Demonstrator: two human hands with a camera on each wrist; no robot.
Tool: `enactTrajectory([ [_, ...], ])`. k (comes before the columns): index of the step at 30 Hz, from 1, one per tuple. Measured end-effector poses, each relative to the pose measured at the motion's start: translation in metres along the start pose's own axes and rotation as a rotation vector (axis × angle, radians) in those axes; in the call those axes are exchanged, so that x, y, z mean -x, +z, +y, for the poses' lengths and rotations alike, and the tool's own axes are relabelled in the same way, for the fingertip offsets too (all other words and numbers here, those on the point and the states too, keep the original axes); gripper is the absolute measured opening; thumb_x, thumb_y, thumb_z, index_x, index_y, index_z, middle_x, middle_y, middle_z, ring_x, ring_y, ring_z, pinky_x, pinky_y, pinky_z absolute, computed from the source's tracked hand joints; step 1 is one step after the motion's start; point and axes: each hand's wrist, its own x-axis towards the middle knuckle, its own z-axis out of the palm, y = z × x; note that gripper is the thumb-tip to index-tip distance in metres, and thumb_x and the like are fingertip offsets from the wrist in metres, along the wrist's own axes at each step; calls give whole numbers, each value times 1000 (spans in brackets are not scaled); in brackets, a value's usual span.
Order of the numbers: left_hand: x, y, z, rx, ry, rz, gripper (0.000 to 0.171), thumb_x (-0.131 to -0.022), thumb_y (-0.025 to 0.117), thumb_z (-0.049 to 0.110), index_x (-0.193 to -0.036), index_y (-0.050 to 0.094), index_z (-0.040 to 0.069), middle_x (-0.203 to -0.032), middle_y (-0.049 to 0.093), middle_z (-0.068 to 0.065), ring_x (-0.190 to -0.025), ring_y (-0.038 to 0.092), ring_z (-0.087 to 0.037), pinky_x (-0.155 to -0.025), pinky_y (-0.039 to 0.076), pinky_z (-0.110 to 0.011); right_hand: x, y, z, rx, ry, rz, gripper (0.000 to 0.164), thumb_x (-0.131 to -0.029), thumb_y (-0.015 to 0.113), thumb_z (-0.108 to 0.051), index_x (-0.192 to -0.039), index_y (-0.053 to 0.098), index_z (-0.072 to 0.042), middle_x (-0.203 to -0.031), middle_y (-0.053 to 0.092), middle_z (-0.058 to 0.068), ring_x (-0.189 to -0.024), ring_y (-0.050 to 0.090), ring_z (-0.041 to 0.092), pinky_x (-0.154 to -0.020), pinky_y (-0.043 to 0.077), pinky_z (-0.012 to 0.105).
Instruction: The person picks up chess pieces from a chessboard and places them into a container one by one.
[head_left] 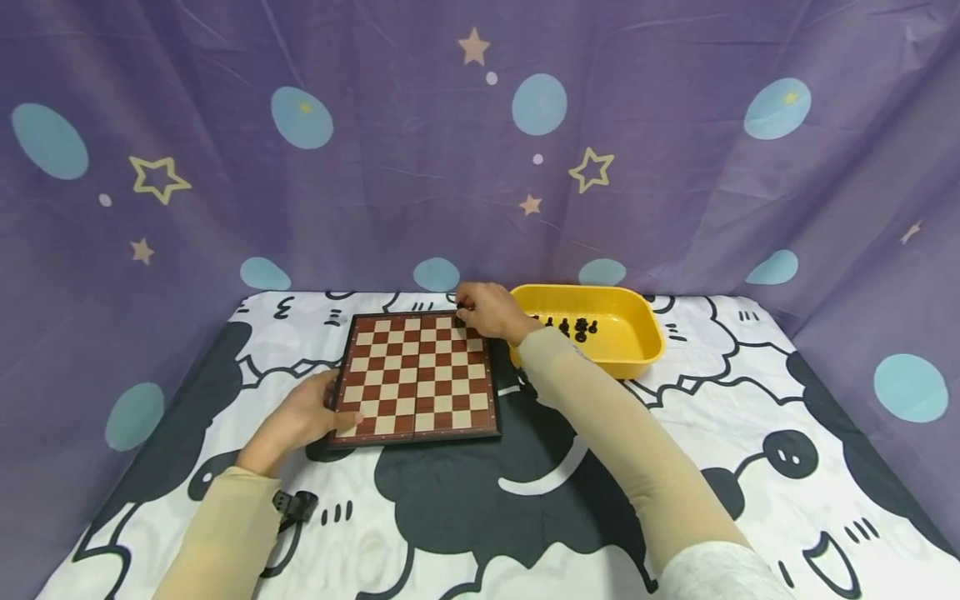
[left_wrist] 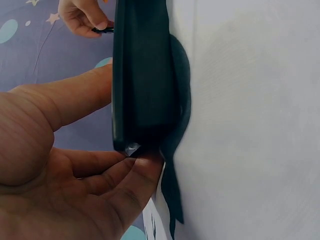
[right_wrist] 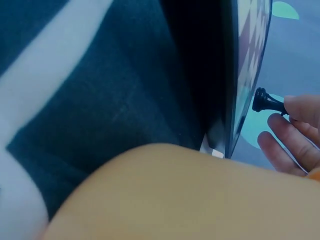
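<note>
A brown and cream chessboard (head_left: 405, 367) with a dark frame lies flat on the cloth, its squares bare where they show. My left hand (head_left: 303, 412) grips its near left edge, thumb on top and fingers along the side; the left wrist view shows those fingers (left_wrist: 145, 172) at the lower edge of the frame. Over the far right part of the board, my right hand (head_left: 491, 312) pinches a black chess piece (right_wrist: 270, 102) between thumb and fingers. In the right wrist view its round base points toward the playing surface. The piece's top is hidden in the fingers.
A yellow plastic tray (head_left: 626, 333) stands right of the board, with several black chess pieces (head_left: 581, 325) inside. My right forearm passes in front of its left side. A patterned cloth (head_left: 465, 508) covers the table, and a purple curtain (head_left: 420, 192) hangs behind.
</note>
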Motion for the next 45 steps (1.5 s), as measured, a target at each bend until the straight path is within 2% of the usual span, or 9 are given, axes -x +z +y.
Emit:
enactTrajectory([
  [9,0,-1,2,1,-5,-7,83,-80,78,23,-141,32,-10,-107,59,-23,-94,59,-31,-80,46,-47,19,-21,-3,-141,-23,58,25,-94,62,-19,-118,62,-9,-107,65,6,-96,60,18,-83,49,34],
  [17,1,-1,2,-1,-16,-14,86,-80,78,24,-142,29,-11,-108,60,-23,-94,59,-31,-81,46,-47,41,-40,4,-127,-57,88,23,-94,62,-18,-115,62,-11,-103,64,5,-93,59,18,-82,48,35],
  [20,0,-1,3,-6,-21,-15,85,-80,78,24,-141,31,-11,-108,59,-24,-94,59,-31,-80,46,-47,52,-48,6,-129,-50,86,23,-94,61,-19,-116,62,-11,-103,64,5,-91,59,18,-77,50,35],
  [26,0,0,3,-11,-36,-22,83,-80,78,24,-140,33,-10,-107,59,-23,-93,58,-31,-80,46,-48,75,-60,10,-97,-28,91,24,-94,61,-19,-116,62,-10,-106,64,5,-94,59,19,-83,48,37],
  [31,-1,1,2,-15,-43,-21,85,-80,78,25,-141,31,-10,-109,58,-24,-95,58,-32,-80,45,-48,94,-69,21,-78,0,93,27,-94,62,-20,-118,63,-8,-108,64,5,-97,59,22,-86,48,41],
  [38,-1,-1,2,-9,-34,-16,85,-79,79,24,-141,31,-10,-108,59,-24,-94,58,-32,-80,46,-48,118,-79,42,-74,40,146,21,-92,64,-19,-112,65,-12,-103,65,3,-95,60,22,-85,48,41],
  [45,-1,0,0,-10,-27,-18,87,-79,79,25,-142,30,-10,-107,60,-23,-94,59,-31,-80,46,-48,136,-82,66,-63,-3,186,20,-89,66,-15,-108,66,-7,-99,67,6,-91,61,23,-85,47,43],
])
